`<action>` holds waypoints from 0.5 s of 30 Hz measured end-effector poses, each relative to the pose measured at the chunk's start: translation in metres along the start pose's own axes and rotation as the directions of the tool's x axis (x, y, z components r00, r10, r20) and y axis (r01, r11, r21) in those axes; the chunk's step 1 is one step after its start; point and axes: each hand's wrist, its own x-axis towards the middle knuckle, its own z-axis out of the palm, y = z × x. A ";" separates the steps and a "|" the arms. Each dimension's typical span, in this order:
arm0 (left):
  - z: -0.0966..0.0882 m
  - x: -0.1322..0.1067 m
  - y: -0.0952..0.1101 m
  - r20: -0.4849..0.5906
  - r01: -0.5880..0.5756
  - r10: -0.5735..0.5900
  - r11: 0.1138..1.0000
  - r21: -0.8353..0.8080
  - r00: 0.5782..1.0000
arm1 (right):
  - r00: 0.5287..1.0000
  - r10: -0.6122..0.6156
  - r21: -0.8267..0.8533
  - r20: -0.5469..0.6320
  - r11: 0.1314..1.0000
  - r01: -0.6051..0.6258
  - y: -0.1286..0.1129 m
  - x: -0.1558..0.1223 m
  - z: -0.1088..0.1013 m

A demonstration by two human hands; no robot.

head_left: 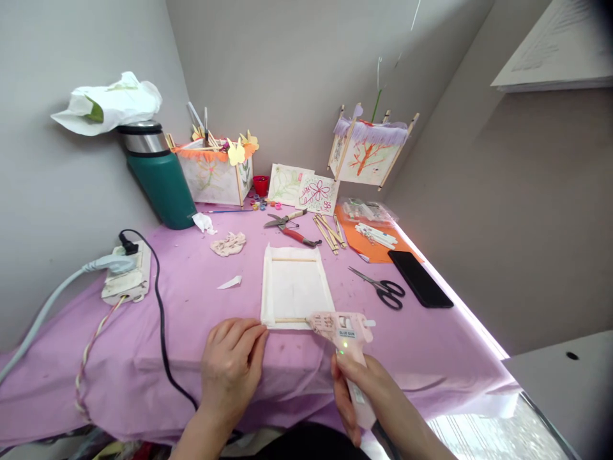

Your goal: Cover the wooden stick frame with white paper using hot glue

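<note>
My right hand (357,383) is wrapped round the handle of a pale pink hot glue gun (345,327), whose small lights glow. Its nozzle points left, at the near wooden stick of a white paper panel (297,285). The panel lies flat, with sticks along its near and far edges and its side edges folded in. My left hand (234,358) is closed at the panel's near left corner, fingers together and fingertips on that corner. What lies under the fingertips is hidden.
Pruning shears (292,231), wooden sticks (329,234), scissors (380,287) and a black phone (420,278) lie round the panel. A green bottle (160,182) and decorated paper box (211,176) stand behind. A black cord (160,306) runs from the power strip (129,275) at left.
</note>
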 end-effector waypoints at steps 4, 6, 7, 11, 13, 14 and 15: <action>0.001 0.000 -0.001 -0.005 -0.003 0.003 1.000 0.010 1.000 | 1.000 0.010 0.000 -0.021 1.000 -0.010 -0.004 -0.005 -0.004; 0.001 0.000 -0.001 -0.007 -0.008 0.009 1.000 0.015 1.000 | 0.999 0.025 -0.013 -0.028 1.000 -0.025 -0.007 -0.007 -0.005; 0.000 0.000 -0.001 -0.008 -0.013 0.013 1.000 0.017 1.000 | 0.999 0.029 -0.017 -0.033 0.999 -0.030 -0.009 -0.007 -0.006; 0.001 0.000 -0.002 -0.008 -0.022 0.022 1.000 0.021 1.000 | 0.999 0.017 -0.021 -0.046 1.000 -0.018 -0.009 -0.010 -0.009; 0.001 0.000 -0.002 -0.009 -0.023 0.023 0.999 0.026 1.000 | 0.999 0.014 -0.015 -0.051 1.000 -0.015 -0.008 -0.010 -0.011; 0.001 -0.001 -0.002 -0.009 -0.021 0.021 0.999 0.029 1.000 | 0.998 0.013 -0.009 -0.054 1.000 -0.014 -0.008 -0.011 -0.012; 0.002 -0.001 -0.003 -0.008 -0.019 0.019 0.999 0.032 1.000 | 0.998 0.010 -0.001 -0.059 1.000 -0.010 -0.008 -0.012 -0.013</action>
